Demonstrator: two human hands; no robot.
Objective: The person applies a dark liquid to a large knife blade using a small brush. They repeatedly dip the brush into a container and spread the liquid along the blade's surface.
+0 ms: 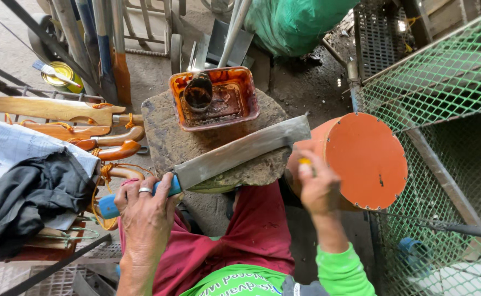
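Observation:
My left hand (146,211), a ring on one finger, grips the blue handle (109,206) of a long steel machete (240,153). Its broad blade lies flat across a round stone block (163,137), pointing up and right. My right hand (318,189) is closed around a small yellow-tipped object (304,161), just below the blade's tip and in front of an orange drum (363,159). An orange-stained rectangular tray (214,98) with a dark cup inside sits on the far side of the block.
Wooden sheaths and handles (59,109) lie on a rack at left, with dark cloth (26,197) and paper. A paint can with a brush (59,75) stands on the floor. Green wire mesh (448,82) fills the right side. A green sack (289,22) lies behind.

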